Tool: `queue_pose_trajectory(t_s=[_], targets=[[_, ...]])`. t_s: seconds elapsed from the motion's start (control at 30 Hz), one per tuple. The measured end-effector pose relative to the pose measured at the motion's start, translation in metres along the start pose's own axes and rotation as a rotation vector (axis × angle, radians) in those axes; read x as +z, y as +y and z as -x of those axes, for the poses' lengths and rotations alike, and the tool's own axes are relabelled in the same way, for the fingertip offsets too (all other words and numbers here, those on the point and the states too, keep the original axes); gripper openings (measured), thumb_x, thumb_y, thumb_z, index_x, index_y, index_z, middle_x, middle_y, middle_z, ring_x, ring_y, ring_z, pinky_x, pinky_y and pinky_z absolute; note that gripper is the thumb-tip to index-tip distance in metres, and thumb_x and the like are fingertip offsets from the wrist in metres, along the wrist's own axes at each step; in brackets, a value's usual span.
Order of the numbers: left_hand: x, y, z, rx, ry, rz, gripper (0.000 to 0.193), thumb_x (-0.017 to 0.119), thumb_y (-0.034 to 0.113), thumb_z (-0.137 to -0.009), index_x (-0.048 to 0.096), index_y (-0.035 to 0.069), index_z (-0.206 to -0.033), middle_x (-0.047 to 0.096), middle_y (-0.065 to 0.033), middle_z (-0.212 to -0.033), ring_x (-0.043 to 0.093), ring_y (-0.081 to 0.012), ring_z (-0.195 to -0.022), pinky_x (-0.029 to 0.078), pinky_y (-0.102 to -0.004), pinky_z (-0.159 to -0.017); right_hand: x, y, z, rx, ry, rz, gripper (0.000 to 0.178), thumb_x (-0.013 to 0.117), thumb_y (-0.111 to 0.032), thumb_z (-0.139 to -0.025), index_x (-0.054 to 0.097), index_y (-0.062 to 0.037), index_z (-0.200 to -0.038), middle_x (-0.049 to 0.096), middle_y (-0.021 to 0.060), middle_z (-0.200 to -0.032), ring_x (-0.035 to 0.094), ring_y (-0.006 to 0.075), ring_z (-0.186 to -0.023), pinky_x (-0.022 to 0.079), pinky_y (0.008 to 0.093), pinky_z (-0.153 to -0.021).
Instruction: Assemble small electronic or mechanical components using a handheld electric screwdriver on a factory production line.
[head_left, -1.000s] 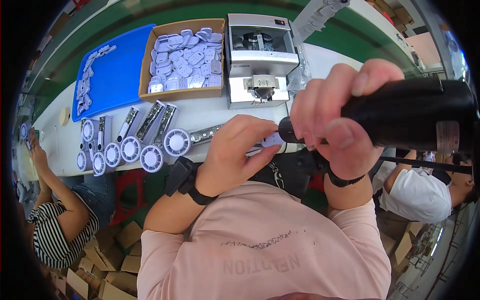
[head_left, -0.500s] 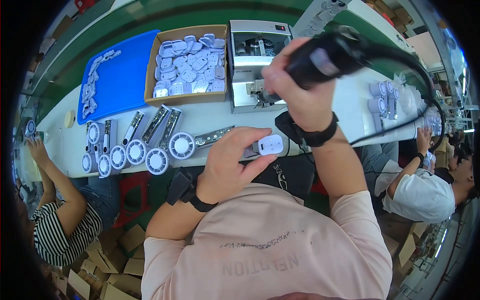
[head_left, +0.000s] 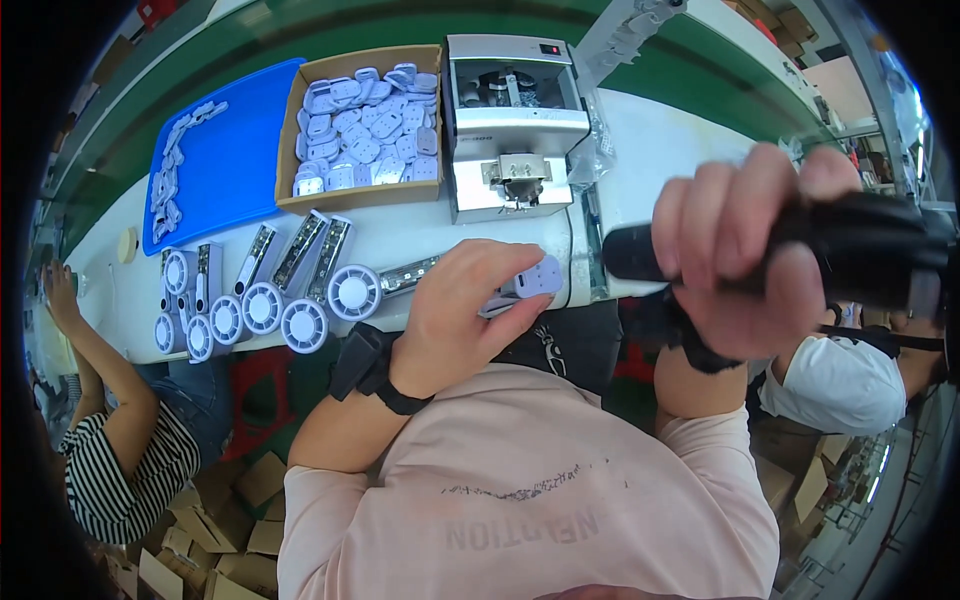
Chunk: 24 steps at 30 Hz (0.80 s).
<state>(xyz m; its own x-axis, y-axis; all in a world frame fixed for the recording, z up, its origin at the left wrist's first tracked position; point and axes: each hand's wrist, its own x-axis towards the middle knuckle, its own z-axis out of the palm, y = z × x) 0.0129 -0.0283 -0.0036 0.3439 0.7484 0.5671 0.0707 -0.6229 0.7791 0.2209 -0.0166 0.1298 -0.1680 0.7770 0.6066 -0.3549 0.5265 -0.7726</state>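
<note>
A small pale lilac plastic cover with a dark slot and small holes is pinched between the thumb and fingers of my left hand, near the table's front edge. Raised at the right, my right hand is wrapped round a black electric screwdriver. Its nose points left, and motion blurs it. Behind my left hand stands a silver screw feeder with small screws inside. Just left of that hand lies a lilac handheld fan whose handle shows an uncovered circuit board.
Several more fans lie along the front edge at left. Behind them are a cardboard box of lilac covers and a blue tray with a line of small pale parts. Co-workers sit on both sides, one in a striped shirt.
My right hand has drawn the screwdriver back from the screw feeder, toward me and to the right. My left hand keeps hold of the cover and has hardly moved.
</note>
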Motion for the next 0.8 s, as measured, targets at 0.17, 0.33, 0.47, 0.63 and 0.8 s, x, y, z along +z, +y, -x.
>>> queue_pose_trajectory(t_s=[0.17, 0.33, 0.47, 0.63, 0.8], targets=[[0.003, -0.002, 0.0, 0.004, 0.0, 0.02, 0.044, 0.088, 0.004, -0.079, 0.071, 0.004, -0.119, 0.074, -0.0134, -0.11, 0.071, -0.0351, -0.095, 0.057, -0.0417, -0.082, 0.01, 0.011, 0.013, 0.053, -0.052, 0.008, 0.042, 0.07, -0.017, -0.103, 0.047, -0.0105, -0.138, 0.059, 0.0051, -0.087, 0.056, 0.0176, -0.064, 0.051, 0.0343, -0.062], [-0.001, -0.005, -0.004, 0.045, -0.029, -0.002, 0.037, 0.088, 0.004, -0.078, 0.073, 0.004, -0.112, 0.074, -0.0131, -0.112, 0.071, -0.0342, -0.096, 0.058, -0.0416, -0.081, 0.02, 0.012, 0.009, 0.08, 0.034, 0.051, 0.047, 0.077, -0.016, -0.1, 0.047, -0.0103, -0.135, 0.059, 0.0053, -0.086, 0.057, 0.0176, -0.064, 0.051, 0.0341, -0.06], [0.003, -0.006, -0.003, 0.082, -0.038, -0.005, 0.033, 0.088, 0.003, -0.078, 0.075, 0.005, -0.108, 0.074, -0.013, -0.115, 0.071, -0.0341, -0.097, 0.058, -0.0418, -0.08, 0.009, 0.01, 0.005, 0.117, -0.113, 0.199, 0.049, 0.08, -0.013, -0.096, 0.047, -0.0106, -0.131, 0.058, 0.0052, -0.084, 0.056, 0.0176, -0.061, 0.05, 0.0341, -0.058], [-0.003, -0.001, 0.002, 0.066, -0.004, -0.011, 0.033, 0.088, 0.004, -0.078, 0.075, 0.005, -0.108, 0.073, -0.013, -0.117, 0.071, -0.0347, -0.097, 0.058, -0.0427, -0.08, 0.01, 0.011, 0.005, 0.126, -0.176, 0.256, 0.049, 0.083, -0.012, -0.093, 0.047, -0.011, -0.127, 0.058, 0.0049, -0.082, 0.055, 0.0175, -0.06, 0.049, 0.0341, -0.056], [-0.017, 0.012, 0.014, 0.056, 0.031, -0.099, 0.032, 0.085, 0.006, -0.082, 0.075, 0.007, -0.112, 0.072, -0.0129, -0.116, 0.07, -0.0347, -0.1, 0.058, -0.0433, -0.084, 0.049, 0.015, 0.023, 0.065, 0.015, 0.018, 0.046, 0.08, -0.014, -0.095, 0.046, -0.0117, -0.126, 0.056, 0.0038, -0.082, 0.053, 0.0166, -0.06, 0.049, 0.0343, -0.059]])
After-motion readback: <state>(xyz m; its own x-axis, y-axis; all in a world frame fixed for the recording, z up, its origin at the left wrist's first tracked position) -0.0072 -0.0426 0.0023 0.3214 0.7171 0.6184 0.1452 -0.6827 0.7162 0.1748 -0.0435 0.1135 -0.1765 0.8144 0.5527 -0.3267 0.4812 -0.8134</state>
